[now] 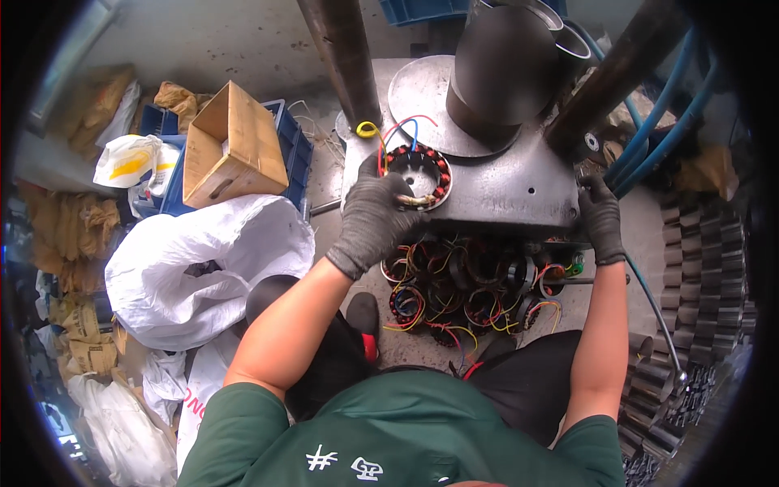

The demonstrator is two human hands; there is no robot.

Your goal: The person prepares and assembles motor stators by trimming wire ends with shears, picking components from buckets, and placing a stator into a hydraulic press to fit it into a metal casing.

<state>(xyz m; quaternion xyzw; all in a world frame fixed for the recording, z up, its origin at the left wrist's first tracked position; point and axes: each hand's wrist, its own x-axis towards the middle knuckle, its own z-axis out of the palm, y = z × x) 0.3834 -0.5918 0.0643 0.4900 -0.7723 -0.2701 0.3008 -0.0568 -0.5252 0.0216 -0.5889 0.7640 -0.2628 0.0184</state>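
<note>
A wound motor stator (pixel 445 180), a ring with red insulation and loose red, blue and yellow leads, rests on the near left part of the steel press plate (pixel 487 191). My left hand (pixel 373 213), in a dark grey glove, grips the left side of its ring, with the thumb reaching over the near rim. At the plate's right edge is my right hand (pixel 600 219), gloved alike, its fingers curled; what they close on is hidden. Behind the stator, a round metal disc (pixel 418 93) lies under a thick dark cylinder (pixel 479 109).
Several wired stators (pixel 479 304) are heaped below the plate, between my legs. Steel columns (pixel 345 61) rise beside the cylinder. Stacked metal cores (pixel 690 268) fill the right side, near blue hoses (pixel 665 130). At left are a cardboard box (pixel 260 142) and a white sack (pixel 146 276).
</note>
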